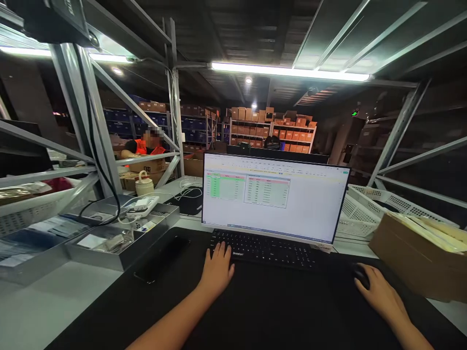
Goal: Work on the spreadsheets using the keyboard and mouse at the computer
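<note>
My left hand point(218, 265) rests with fingers spread on the left end of a black keyboard point(270, 249). My right hand point(379, 289) is curved over a dark computer mouse point(360, 276) at the right of the black desk mat point(284, 306). Behind the keyboard stands a monitor point(273, 218) with a spreadsheet on it, and a smaller framed table lies over the sheet. Some cells are green and pink; the text is too small to read. To the left of my left hand, a black phone point(162, 257) lies on the mat.
Metal trays point(120, 248) with papers and small packets stand at the left, near a white power strip point(143, 206). A cardboard box point(419, 257) and white plastic baskets point(359, 214) are at the right. Beyond the frame posts, a person in an orange vest point(151, 148) is by shelves.
</note>
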`<action>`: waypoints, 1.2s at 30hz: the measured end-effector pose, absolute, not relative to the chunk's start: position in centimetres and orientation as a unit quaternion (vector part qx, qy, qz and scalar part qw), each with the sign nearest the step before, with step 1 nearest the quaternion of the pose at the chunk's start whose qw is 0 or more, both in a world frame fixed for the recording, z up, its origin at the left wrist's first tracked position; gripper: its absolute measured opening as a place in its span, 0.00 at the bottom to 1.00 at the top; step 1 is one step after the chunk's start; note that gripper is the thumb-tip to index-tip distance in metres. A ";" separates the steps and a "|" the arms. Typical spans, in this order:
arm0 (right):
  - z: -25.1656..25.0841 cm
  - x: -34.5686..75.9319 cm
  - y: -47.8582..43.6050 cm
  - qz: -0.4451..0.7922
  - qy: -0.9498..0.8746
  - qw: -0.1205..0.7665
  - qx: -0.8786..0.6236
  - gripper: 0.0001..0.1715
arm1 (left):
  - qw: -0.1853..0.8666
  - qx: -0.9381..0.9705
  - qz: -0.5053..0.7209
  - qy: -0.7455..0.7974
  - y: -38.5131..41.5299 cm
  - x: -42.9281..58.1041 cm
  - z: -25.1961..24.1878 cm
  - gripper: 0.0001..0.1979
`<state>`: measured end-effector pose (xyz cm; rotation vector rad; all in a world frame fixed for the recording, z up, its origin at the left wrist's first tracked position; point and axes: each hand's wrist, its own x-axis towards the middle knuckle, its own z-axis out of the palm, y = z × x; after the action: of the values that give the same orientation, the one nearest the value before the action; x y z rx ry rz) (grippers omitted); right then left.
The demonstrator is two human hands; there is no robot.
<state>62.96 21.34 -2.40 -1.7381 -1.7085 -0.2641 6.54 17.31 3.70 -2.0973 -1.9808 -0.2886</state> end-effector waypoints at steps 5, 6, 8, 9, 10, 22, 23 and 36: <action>-1.7 62.4 21.0 -0.071 -0.669 0.350 -0.652 0.29 | 0.115 -0.717 -0.101 -0.680 17.3 6.6 3.8 0.30; -1.7 62.4 21.0 -0.067 -0.670 0.351 -0.651 0.29 | 0.113 -0.716 -0.100 -0.681 17.2 6.7 3.8 0.30; -1.6 62.4 20.9 -0.060 -0.671 0.348 -0.652 0.30 | 0.112 -0.715 -0.100 -0.683 17.2 6.7 3.9 0.30; -1.7 62.5 20.9 -0.057 -0.672 0.345 -0.653 0.30 | 0.111 -0.715 -0.101 -0.683 17.1 6.7 3.9 0.30; -1.7 62.6 20.9 -0.053 -0.672 0.343 -0.654 0.30 | 0.112 -0.714 -0.102 -0.684 17.1 6.7 3.8 0.30; -1.5 62.3 20.4 -0.061 -0.672 0.336 -0.657 0.32 | 0.109 -0.718 -0.110 -0.679 17.4 6.6 3.5 0.30; -1.4 62.2 20.3 -0.060 -0.674 0.335 -0.655 0.32 | 0.108 -0.717 -0.108 -0.680 17.4 6.6 3.6 0.30; -2.3 62.9 20.6 -0.036 -0.678 0.350 -0.646 0.33 | 0.115 -0.715 -0.130 -0.677 17.8 6.5 2.3 0.30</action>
<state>62.88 20.62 -2.27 -1.6728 -1.7552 -0.0936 6.51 17.84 2.31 -2.0960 -1.9851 -0.3815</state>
